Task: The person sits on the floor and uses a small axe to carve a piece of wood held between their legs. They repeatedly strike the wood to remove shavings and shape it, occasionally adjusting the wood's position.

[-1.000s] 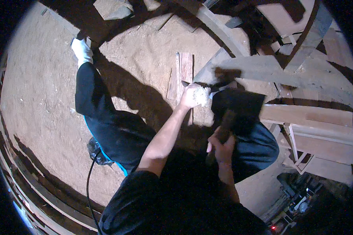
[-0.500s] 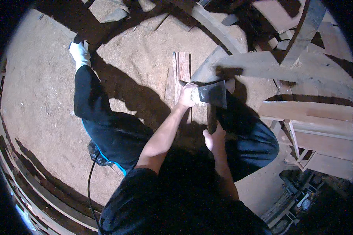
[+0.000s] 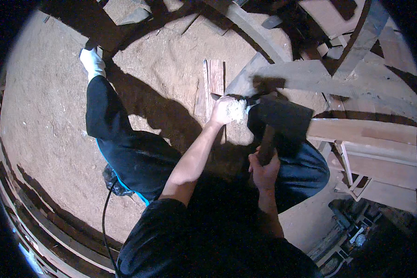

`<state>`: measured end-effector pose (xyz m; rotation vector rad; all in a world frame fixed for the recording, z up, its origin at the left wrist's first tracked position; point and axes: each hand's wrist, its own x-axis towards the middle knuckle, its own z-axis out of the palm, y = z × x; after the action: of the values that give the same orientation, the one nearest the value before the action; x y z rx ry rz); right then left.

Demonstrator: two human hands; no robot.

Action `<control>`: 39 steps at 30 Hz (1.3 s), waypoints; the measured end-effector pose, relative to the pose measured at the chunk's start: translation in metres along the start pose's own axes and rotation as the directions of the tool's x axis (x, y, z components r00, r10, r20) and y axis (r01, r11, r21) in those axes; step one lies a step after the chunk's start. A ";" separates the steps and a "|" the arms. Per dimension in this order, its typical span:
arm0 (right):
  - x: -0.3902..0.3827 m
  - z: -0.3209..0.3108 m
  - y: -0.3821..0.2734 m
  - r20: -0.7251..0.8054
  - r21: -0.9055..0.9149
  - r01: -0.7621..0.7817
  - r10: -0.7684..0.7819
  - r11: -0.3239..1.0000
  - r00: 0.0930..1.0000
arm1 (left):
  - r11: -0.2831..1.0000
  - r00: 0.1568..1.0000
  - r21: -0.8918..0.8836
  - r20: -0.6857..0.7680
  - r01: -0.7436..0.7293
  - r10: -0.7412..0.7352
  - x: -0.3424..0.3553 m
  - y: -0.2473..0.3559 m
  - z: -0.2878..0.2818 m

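My right hand (image 3: 265, 173) is closed round the wooden handle of a hatchet (image 3: 287, 116). Its broad dark blade hangs above my right knee, to the right of my left hand. My left hand (image 3: 224, 111) is closed on a thin object whose dark end sticks out at the thumb side; the rest is hidden in the fist. A whitish patch, perhaps powder or glare, covers the back of that hand. Just beyond it, a reddish strip of wood (image 3: 214, 76) lies on the ground, its near end partly hidden by my hand and shadow.
Large curved timbers (image 3: 306, 76) cross beyond my hands. Pale boards (image 3: 366, 132) are stacked at the right. My outstretched left leg ends in a white sock (image 3: 93, 65) beside a dark beam. A black cable (image 3: 105, 217) and crumpled black plastic (image 3: 113, 178) lie left of my thigh.
The hatchet has swung to the right, away from my left hand, and its blade has turned and blurred. My right hand has shifted slightly right. My left hand stays nearly still.
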<state>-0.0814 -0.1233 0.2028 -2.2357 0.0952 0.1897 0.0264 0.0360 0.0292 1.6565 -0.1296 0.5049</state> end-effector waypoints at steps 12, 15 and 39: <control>0.004 0.035 -0.011 0.057 -0.388 -0.274 0.319 0.880 0.946 | 0.999 0.999 0.048 0.052 -0.001 -0.001 -0.001 -0.011 0.006; 0.004 0.032 0.025 0.104 -0.339 -0.186 0.233 0.922 0.967 | 0.998 0.993 0.068 0.119 0.006 -0.015 0.003 -0.003 0.004; 0.014 0.010 -0.008 0.150 0.080 -0.513 0.499 0.855 0.854 | 0.959 0.978 0.234 0.094 0.160 -0.186 -0.001 0.019 0.026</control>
<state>-0.0674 -0.1102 0.2003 -2.0316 0.6191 0.5942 0.0251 0.0074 0.0450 1.9003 -0.0107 0.2982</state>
